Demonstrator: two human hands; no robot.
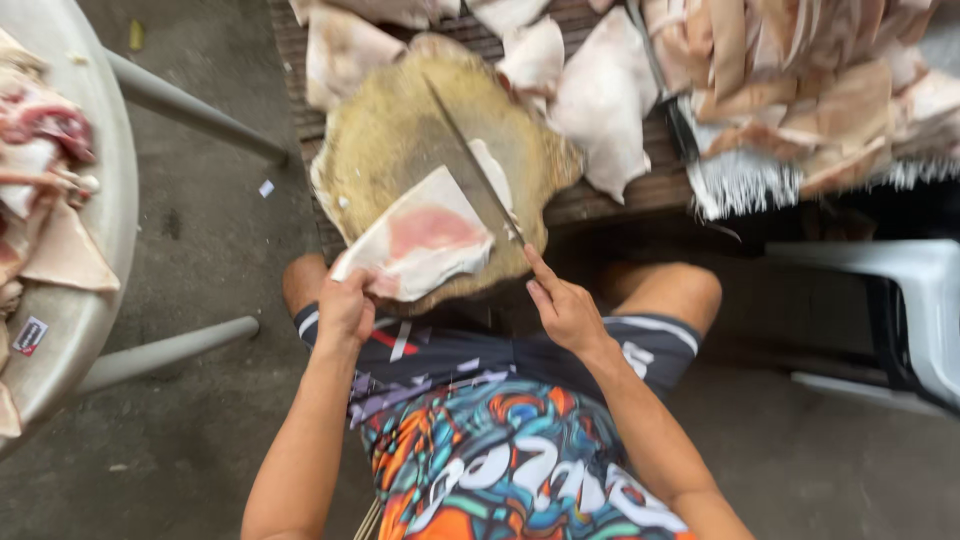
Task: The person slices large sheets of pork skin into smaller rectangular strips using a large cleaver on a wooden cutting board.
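Observation:
A round, worn wooden chopping block [400, 130] stands in front of me. On its near edge lies a slab of pale meat with a pink patch [425, 240]. My left hand [345, 305] grips the slab's near left corner. My right hand [562, 305] holds the handle of a long knife [470, 165], index finger stretched along it. The blade runs away from me along the slab's right side, and a thin white strip [493, 172] lies just past it.
Pale slabs [600, 95] lie on a slatted wooden platform [600, 200] behind the block. A heap of cut strips [820, 80] sits at top right. A round metal table [100, 200] with meat stands at left. A grey plastic chair [900, 300] is at right.

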